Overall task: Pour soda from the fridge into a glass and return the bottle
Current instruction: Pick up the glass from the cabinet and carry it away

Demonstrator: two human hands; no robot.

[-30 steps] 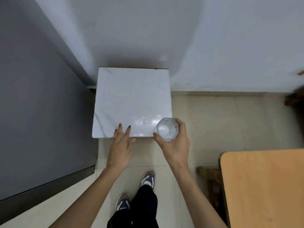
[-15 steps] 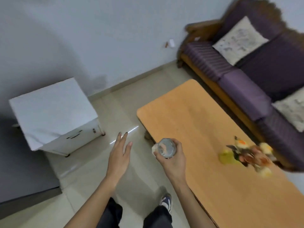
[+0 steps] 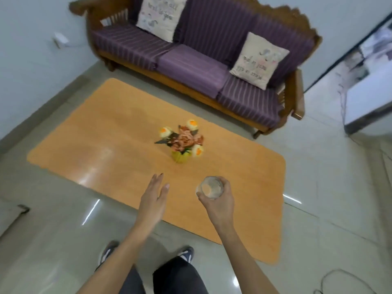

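My right hand point(image 3: 219, 203) grips a clear drinking glass point(image 3: 210, 187), held upright over the near edge of the orange wooden table point(image 3: 106, 145). The glass looks empty from above. My left hand point(image 3: 153, 198) hovers open to its left, fingers together and pointing forward, holding nothing. No bottle and no fridge are in sight.
A yellow vase of artificial flowers point(image 3: 183, 143) stands mid-table, beyond both hands. Behind the table is a purple-cushioned wooden sofa point(image 3: 201, 66) with two pillows. A white cabinet corner point(image 3: 12, 211) shows at the left edge. A cable point(image 3: 339, 281) lies on the tiled floor, lower right.
I have turned right from the white cabinet to face the orange table and sofa. My right hand has carried the glass along; my left hand stays open beside it.
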